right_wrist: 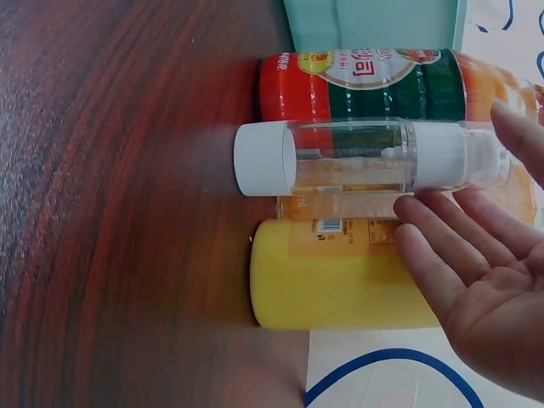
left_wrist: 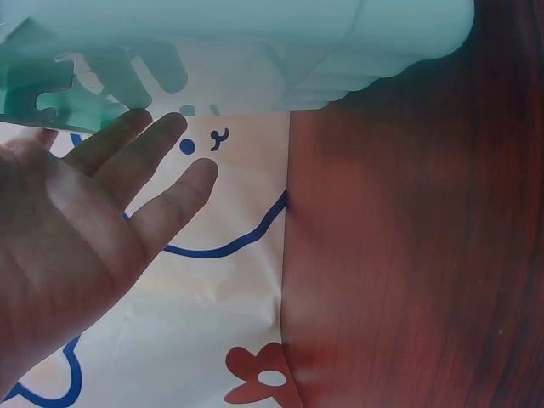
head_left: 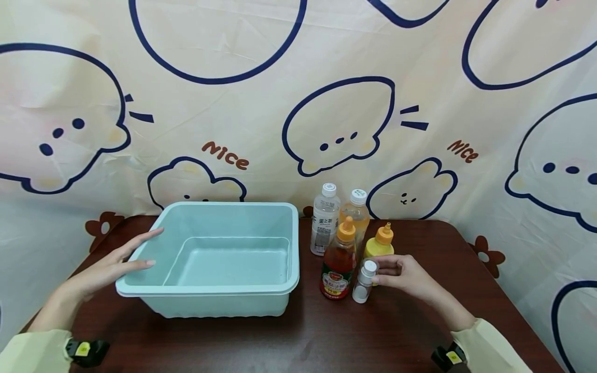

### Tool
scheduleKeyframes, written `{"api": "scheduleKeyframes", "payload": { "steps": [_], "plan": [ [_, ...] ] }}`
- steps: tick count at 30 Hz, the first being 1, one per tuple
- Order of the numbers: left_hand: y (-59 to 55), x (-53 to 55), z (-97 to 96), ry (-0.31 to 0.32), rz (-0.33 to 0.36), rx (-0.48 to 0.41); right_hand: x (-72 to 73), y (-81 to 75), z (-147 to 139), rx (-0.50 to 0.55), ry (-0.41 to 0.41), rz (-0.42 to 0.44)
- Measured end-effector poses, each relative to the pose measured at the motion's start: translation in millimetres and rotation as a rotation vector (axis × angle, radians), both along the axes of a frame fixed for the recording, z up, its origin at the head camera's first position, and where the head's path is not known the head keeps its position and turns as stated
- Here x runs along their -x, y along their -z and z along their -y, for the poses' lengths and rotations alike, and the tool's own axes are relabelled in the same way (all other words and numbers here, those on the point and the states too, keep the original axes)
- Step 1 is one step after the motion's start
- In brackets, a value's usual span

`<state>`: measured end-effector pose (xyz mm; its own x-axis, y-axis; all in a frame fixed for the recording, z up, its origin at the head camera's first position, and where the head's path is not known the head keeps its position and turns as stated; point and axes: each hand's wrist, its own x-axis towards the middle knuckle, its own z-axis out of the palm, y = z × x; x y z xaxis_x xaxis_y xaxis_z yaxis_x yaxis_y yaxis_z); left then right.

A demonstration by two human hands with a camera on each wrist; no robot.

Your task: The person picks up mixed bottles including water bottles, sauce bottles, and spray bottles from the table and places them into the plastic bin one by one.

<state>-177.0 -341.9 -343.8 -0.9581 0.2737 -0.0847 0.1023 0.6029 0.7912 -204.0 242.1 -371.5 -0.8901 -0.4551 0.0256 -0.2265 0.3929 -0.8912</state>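
Note:
A light-blue plastic basin stands on the table. My left hand is at its left side, thumb and index finger over the rim; in the left wrist view the fingers lie fairly straight beside its wall. Right of the basin, my right hand is at a small clear bottle with a white cap. Thumb and fingers stand on either side of its upper part, and the fingers are loosely extended. Close behind are a red sauce bottle and a yellow squeeze bottle.
Two drink bottles with white caps, one clear and one amber, stand at the table's back. The dark wooden table meets a cream curtain with cartoon prints at back and sides.

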Motion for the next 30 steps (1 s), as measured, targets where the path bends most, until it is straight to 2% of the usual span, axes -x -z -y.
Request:
{"api": "scheduleKeyframes", "payload": {
  "steps": [10, 17, 30],
  "plan": [
    [0.4, -0.3, 0.1, -0.003, 0.009, 0.005, 0.3, 2.6, 3.4, -0.014, 0.093, 0.011],
    [0.2, 0.0, 2.1, 0.001, 0.014, -0.003, 1.4, 4.0, 5.2, -0.024, 0.096, 0.017],
    [3.2, -0.1, 4.2, 0.010, 0.046, -0.090, 0.1, 2.0, 7.0, -0.024, 0.139, 0.029]
  ]
}}
